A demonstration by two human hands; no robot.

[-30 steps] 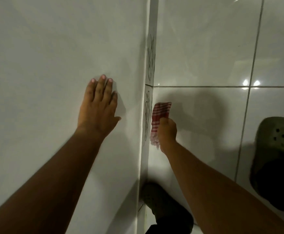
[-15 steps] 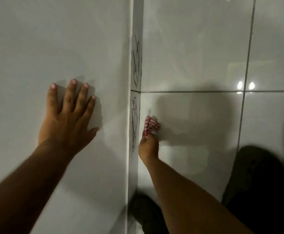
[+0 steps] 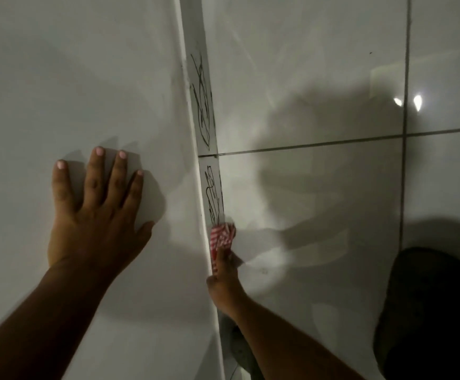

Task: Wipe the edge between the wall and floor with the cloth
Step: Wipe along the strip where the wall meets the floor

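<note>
A narrow skirting strip (image 3: 199, 86) with black scribble marks runs along the edge between the white wall (image 3: 72, 78) on the left and the glossy tiled floor (image 3: 305, 91) on the right. My right hand (image 3: 224, 281) grips a bunched red-and-white checked cloth (image 3: 222, 237) and presses it against the strip, just below the lower scribble (image 3: 213, 196). My left hand (image 3: 97, 212) lies flat on the wall with fingers spread, holding nothing.
Dark grout lines (image 3: 405, 133) cross the floor tiles. A dark shoe (image 3: 428, 311) sits at the lower right, and another dark foot shape (image 3: 243, 349) shows under my right forearm close to the wall. Light reflections glare on the floor at the right.
The cloth went from spread out to bunched up and now sits tight against the skirting strip. My left hand spread its fingers on the wall. The view shifted.
</note>
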